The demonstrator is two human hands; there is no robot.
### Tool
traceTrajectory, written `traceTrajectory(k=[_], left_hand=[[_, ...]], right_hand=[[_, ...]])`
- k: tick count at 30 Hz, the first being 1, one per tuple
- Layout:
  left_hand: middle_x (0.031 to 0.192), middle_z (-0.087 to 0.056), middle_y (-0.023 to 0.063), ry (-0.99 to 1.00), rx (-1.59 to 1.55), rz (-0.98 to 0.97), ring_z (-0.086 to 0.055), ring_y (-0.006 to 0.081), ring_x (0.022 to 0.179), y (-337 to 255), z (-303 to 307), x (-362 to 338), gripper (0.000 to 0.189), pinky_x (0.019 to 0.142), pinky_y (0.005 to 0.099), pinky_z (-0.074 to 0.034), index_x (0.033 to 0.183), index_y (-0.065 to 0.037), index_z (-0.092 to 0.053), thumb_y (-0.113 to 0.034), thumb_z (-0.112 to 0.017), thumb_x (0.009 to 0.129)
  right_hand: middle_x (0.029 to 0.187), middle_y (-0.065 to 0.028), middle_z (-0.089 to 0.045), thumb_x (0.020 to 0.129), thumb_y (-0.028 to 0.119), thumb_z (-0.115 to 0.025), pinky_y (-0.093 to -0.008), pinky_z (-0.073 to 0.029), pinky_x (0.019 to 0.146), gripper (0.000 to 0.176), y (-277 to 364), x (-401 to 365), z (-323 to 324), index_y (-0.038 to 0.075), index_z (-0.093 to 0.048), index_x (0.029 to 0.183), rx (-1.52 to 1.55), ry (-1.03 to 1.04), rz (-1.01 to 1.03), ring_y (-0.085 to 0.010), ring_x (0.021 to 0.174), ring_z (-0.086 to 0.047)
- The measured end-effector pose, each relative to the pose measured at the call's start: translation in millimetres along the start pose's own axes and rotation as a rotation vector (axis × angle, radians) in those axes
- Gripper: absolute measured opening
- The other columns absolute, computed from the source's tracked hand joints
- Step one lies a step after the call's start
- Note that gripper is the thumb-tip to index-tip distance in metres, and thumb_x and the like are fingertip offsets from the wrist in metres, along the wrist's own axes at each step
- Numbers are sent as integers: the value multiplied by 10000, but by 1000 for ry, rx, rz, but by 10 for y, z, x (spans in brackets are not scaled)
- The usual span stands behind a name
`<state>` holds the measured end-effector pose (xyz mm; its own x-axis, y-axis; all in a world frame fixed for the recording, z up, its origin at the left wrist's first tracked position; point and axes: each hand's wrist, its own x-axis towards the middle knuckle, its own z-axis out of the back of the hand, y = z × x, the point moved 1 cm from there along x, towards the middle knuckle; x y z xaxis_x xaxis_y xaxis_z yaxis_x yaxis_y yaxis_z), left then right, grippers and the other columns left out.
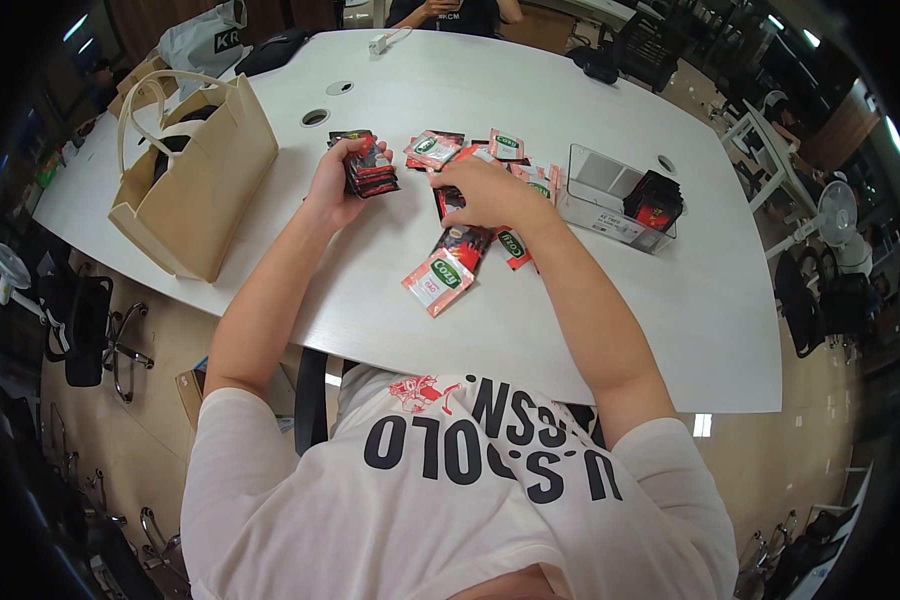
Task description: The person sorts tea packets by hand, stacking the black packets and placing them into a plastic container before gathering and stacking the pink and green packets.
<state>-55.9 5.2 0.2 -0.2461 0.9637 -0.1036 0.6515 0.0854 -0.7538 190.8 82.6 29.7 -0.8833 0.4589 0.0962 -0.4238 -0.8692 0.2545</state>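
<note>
My left hand (336, 190) is closed around a stack of black-and-red sachets (372, 172), held just above the white table. My right hand (492, 192) reaches into a loose pile, its fingers bent around a black sachet (450, 202); part of that sachet is hidden under the hand. Around it lie several pink-and-white "Cozy" sachets, one of them (438, 283) in front, another (507, 145) behind. More black sachets (464, 243) are mixed in and overlap them.
A clear divided box (602, 222) stands right of the pile, with black-and-red sachets (657, 202) in its right compartment. A cream tote bag (205, 190) stands at the left. Behind are a cable hole (315, 118), a white plug (378, 45) and a seated person (450, 12).
</note>
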Motion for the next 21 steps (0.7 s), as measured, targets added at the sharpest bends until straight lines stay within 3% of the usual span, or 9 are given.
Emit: traceTrajectory(k=[4, 7, 9, 13, 14, 17, 21], left_hand=[[1089, -686, 108, -4, 35, 4, -715, 239, 1017, 8, -22, -22, 268, 949, 482, -609, 1198, -26, -560, -169, -595, 975], [1092, -688, 117, 13, 68, 57, -714, 243, 1017, 14, -31, -26, 295, 947, 474, -608, 1220, -9, -553, -188, -586, 988], [1097, -688, 123, 35, 79, 111, -712, 244, 1016, 24, -28, -33, 317, 945, 469, -606, 1231, 4, -553, -223, -580, 1011], [1097, -701, 136, 138, 72, 246, -726, 239, 968, 25, -99, -123, 419, 895, 458, -615, 1219, -20, -572, -411, -570, 1070], [1097, -703, 136, 175, 104, 288, -727, 237, 950, 7, -101, -148, 470, 875, 457, -621, 1227, -18, -578, -462, -554, 1076], [1090, -711, 132, 228, 139, 333, -730, 232, 900, 34, -197, -237, 559, 819, 449, -636, 1254, -30, -590, -555, -505, 1085], [1114, -727, 114, 326, 122, 424, -721, 243, 921, 92, -208, -251, 559, 832, 446, -624, 1275, -82, -624, -587, -476, 1086]], right_hand=[[1234, -122, -706, 811, 250, -862, -396, -499, 1040, 487, -72, 76, -159, 91, -742, 1255, -8, -141, 120, -303, 1185, -628], [1109, -100, -719, 831, 222, -847, -389, -503, 974, 349, -115, 112, -107, 75, -770, 1138, 140, -49, 126, -289, 1075, -638], [1025, -83, -715, 840, 200, -839, -385, -501, 924, 248, -117, 121, -5, 66, -780, 1040, 238, -109, 143, -268, 1012, -630], [924, -63, -707, 840, 179, -838, -382, -499, 883, 145, 20, 46, 292, 62, -794, 914, 441, -354, 147, -238, 979, -619], [924, -52, -731, 868, 154, -826, -341, -516, 795, 117, 56, 23, 372, 65, -800, 939, 378, -452, 191, -191, 868, -629], [913, -35, -759, 899, 116, -809, -294, -525, 710, 77, 240, -49, 549, 66, -804, 957, 540, -527, 170, -133, 779, -651], [904, -17, -773, 907, 80, -801, -278, -546, 685, 75, 319, -18, 490, 66, -800, 981, 767, -443, 163, -100, 772, -689]])
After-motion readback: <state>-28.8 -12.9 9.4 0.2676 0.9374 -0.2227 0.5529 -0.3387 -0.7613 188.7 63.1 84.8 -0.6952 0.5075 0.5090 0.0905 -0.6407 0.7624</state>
